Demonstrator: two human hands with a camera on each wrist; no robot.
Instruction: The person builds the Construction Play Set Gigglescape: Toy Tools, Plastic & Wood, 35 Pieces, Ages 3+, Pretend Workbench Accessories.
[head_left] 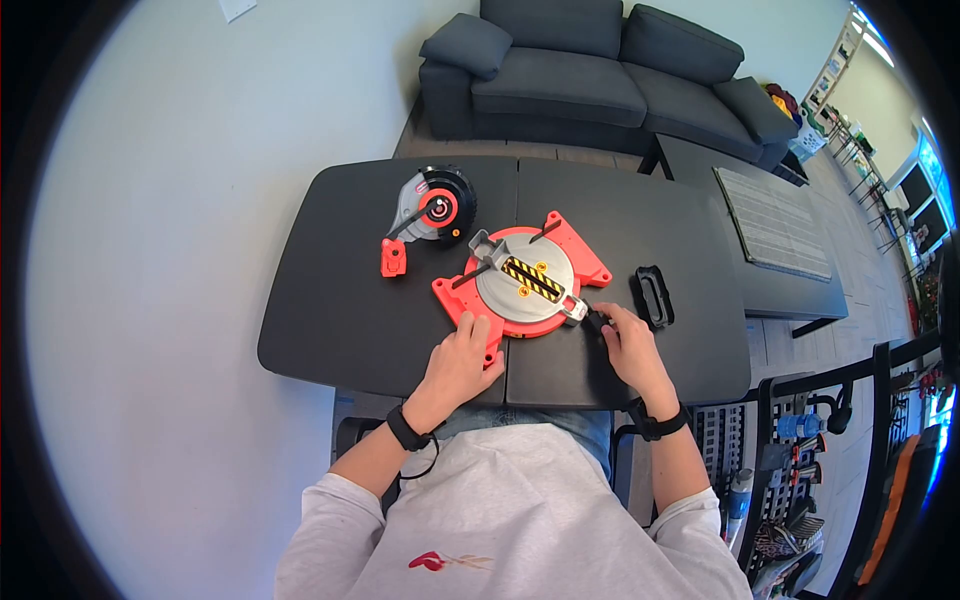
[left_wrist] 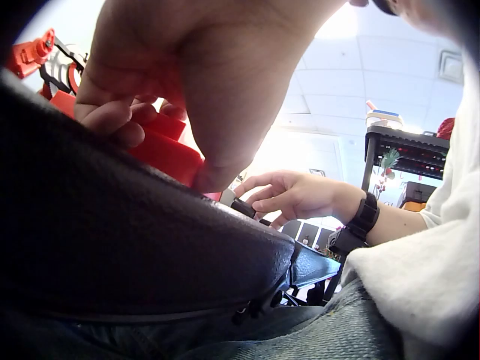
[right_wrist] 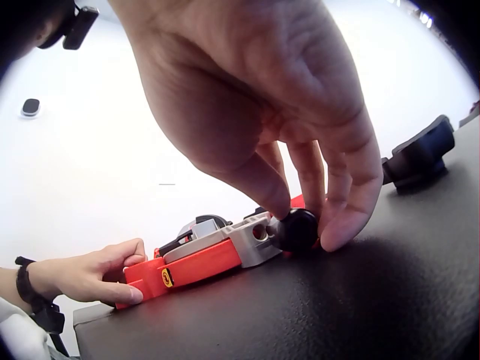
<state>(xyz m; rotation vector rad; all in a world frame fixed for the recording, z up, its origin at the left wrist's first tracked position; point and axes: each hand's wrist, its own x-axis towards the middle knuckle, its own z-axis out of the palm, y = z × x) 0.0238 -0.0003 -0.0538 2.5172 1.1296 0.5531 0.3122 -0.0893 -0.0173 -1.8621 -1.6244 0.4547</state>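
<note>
A toy miter saw base [head_left: 525, 282], red with a grey round turntable and a yellow-black striped slot, lies on the black folding table [head_left: 330, 320]. My left hand [head_left: 460, 358] grips the base's near-left red corner, thumb on the side and fingers over the top. At the front of the turntable, my right hand [head_left: 630, 345] pinches a black knob [right_wrist: 298, 229] between thumb and fingers, right at the end of the light grey arm [right_wrist: 251, 241]. The saw head [head_left: 432, 210], grey and black with a red handle, lies apart at the back left.
A black oval handle-like frame [head_left: 653, 297] lies to the right of my right hand. Beyond the table stand a dark sofa [head_left: 560, 85] and a low table with a grey mat [head_left: 770, 222]. A shelf rack [head_left: 765, 470] is at the right.
</note>
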